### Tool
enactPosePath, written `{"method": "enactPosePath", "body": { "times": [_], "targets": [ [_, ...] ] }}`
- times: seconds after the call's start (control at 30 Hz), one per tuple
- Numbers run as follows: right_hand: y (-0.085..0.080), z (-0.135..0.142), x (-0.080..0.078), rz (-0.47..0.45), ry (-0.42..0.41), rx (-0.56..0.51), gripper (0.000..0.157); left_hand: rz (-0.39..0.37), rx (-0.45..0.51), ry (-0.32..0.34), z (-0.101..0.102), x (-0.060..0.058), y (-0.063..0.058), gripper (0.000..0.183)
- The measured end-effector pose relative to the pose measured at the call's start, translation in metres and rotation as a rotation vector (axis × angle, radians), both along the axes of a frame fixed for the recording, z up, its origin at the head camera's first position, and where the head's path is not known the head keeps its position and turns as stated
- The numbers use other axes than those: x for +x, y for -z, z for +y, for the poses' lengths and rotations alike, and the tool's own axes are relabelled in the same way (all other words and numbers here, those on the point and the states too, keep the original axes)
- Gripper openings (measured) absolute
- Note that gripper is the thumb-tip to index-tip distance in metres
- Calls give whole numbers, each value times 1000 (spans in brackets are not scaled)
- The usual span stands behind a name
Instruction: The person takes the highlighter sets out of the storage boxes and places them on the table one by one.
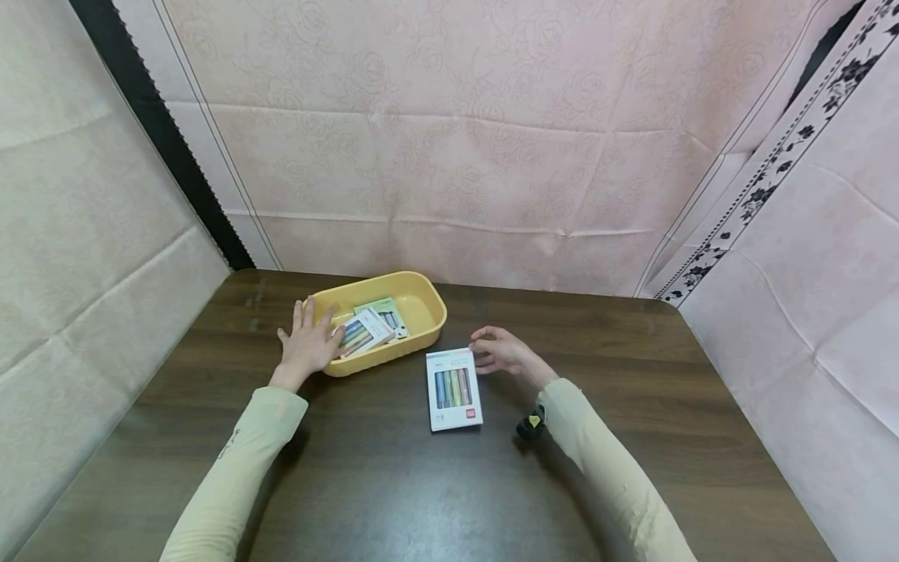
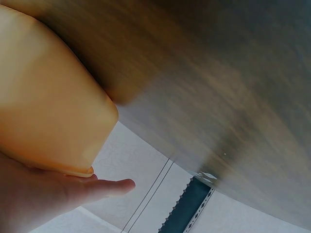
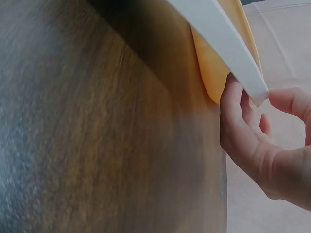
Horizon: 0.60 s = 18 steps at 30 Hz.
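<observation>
A white box (image 1: 453, 389) printed with a row of coloured sticks is at the middle of the table, front face up. My right hand (image 1: 503, 351) pinches its far right corner. The right wrist view shows the thumb on top of the white box (image 3: 228, 43) and the fingers below. My left hand (image 1: 309, 343), fingers spread, rests on the left end of a yellow basket (image 1: 421, 312). Inside lie a smaller white box (image 1: 368, 332) with coloured sticks on it and a green packet (image 1: 385, 309) partly under it. The left wrist view shows the thumb at the yellow basket's rim (image 2: 73, 171).
The dark wooden table (image 1: 379, 484) ends at a pale patterned cloth (image 1: 449, 172) behind it. More pale cloth hangs at both sides. A small black object (image 1: 530, 425) is at the right wrist.
</observation>
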State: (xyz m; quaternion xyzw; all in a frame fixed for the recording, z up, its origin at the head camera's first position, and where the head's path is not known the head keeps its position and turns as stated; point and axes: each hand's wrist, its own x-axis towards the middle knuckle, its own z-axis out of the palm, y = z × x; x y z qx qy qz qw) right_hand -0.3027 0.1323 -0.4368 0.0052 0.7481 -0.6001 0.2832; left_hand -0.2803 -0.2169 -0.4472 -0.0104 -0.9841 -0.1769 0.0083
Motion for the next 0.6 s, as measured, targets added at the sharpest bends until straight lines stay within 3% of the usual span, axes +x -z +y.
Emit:
{"method": "enactPosePath", "body": {
  "times": [0.6],
  "targets": [
    [3, -1, -5, -46, 76, 31, 41, -1, 6, 3, 0, 1, -1, 58]
  ]
}}
